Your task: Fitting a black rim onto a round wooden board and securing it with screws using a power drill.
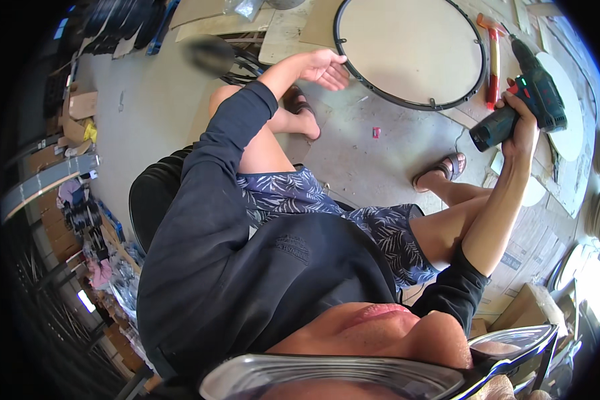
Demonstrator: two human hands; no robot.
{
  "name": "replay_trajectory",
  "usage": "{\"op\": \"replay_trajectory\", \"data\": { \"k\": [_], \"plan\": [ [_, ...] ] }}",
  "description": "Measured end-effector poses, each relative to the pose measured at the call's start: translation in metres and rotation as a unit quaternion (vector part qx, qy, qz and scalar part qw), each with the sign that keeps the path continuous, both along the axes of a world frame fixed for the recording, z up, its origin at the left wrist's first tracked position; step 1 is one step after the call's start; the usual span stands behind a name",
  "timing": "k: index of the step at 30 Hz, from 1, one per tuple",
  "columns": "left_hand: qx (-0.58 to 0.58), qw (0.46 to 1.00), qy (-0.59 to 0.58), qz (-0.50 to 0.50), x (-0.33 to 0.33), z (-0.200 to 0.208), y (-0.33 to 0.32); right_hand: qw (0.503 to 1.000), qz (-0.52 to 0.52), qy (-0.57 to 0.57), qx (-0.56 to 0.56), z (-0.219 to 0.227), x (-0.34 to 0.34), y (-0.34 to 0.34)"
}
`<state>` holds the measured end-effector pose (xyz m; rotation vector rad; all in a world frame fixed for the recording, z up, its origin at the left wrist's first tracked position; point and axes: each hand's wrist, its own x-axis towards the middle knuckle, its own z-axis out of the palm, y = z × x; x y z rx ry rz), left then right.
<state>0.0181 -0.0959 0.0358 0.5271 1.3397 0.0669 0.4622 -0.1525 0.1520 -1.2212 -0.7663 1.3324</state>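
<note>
So the left arm was stretched up and forward, dark sleeve [230, 123] shoved back to the forearm, and the left hand [325, 69] was turned so the inside of it showed. Fingers were loosely bent and held close together, not wrapped around anything that I could see. The thumb side came right up to the rim of a big round panel — can't tell if it was actually touching or just beside it.

The right arm was bent out to the side with its forearm bare and pointing up, and the right hand [523, 123] had a solid grip on a power drill [547, 100]. The drill was up off to the right of the panel, lying over sideways, with its black nose aimed away from the person and its chunky battery end sticking out toward the lower left. Body was dark blue-green with red bits, plus a small green light glowing on it.

The round panel [413, 50] was pale beige and flat, with a thin black frame [380, 97] around the edge and little black tabs along the inside — it was straight ahead of the person, between the two hands. A hammer [494, 63] with a red handle lay between panel and drill.
</note>
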Motion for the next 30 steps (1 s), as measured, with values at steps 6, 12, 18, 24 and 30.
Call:
{"op": "replay_trajectory", "data": {
  "k": [6,12,18,24,30],
  "plan": [
    [0.441,0.849,0.237,-0.166,-0.074,0.054,0.134,1.000,-0.018,-0.017,-0.004,0.006,0.010,-0.013],
    [0.538,0.690,0.437,-0.208,-0.216,0.026,0.252,1.000,0.001,0.022,-0.010,-0.008,0.001,0.001],
    [0.596,0.634,0.446,-0.208,-0.110,-0.067,0.269,0.997,-0.047,-0.059,-0.029,-0.006,0.033,-0.012],
    [0.529,0.664,0.490,-0.198,-0.172,-0.021,0.253,1.000,0.004,0.005,-0.010,-0.022,0.025,0.004],
    [0.515,0.712,0.454,-0.151,-0.148,-0.058,0.264,0.994,-0.093,-0.051,-0.018,0.007,-0.016,-0.012]
  ]
}}
